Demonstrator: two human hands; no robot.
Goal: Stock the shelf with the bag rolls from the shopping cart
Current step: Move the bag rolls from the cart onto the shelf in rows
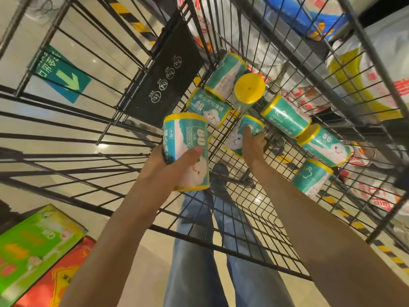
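Reaching into a wire cart (276, 209), a person works w/ both hands. Left hand (170, 165) has its grip clamped round a teal-and-yellow bag roll (188, 138), held up above the cart's near edge. Right hand (252, 145) is down inside, fingers curled over a second roll (238, 134) lying on the cart floor. Six more rolls sit in the cart beyond & to the right; one stands on end (249, 88), showing its yellow cap. Jeans (199, 251) show below. Green box (33, 244) at lower left.
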